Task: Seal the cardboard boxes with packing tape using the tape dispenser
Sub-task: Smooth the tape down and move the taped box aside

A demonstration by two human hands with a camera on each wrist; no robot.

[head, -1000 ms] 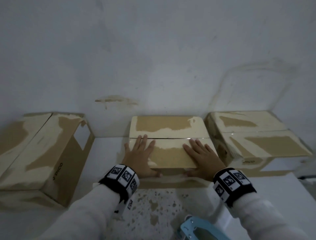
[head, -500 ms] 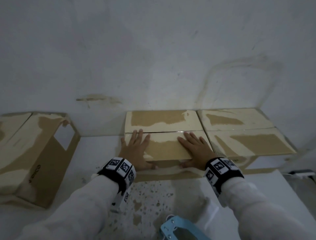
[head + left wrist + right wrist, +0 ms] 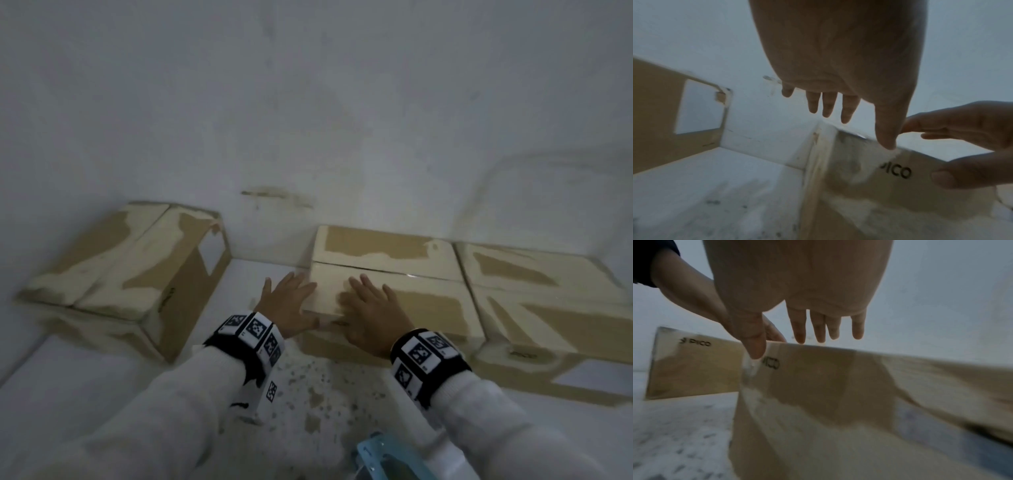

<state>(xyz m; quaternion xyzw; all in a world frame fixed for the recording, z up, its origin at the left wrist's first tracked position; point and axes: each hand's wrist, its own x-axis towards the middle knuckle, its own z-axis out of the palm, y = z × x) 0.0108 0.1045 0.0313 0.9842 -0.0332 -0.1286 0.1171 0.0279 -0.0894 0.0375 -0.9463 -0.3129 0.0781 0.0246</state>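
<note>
Currently both hands flat, fingers straight: right hand (image 3: 371,313) rests on the near flap of the middle box (image 3: 394,270), left hand (image 3: 287,305) at that box's left near corner, thumb on the front face. Second box (image 3: 548,294) butts against its right side, third box (image 3: 130,274) sits well apart to its left. Blue tape dispenser (image 3: 387,459) lies on the table (image 3: 85,383) nearer the person than the middle box, untouched.
</note>
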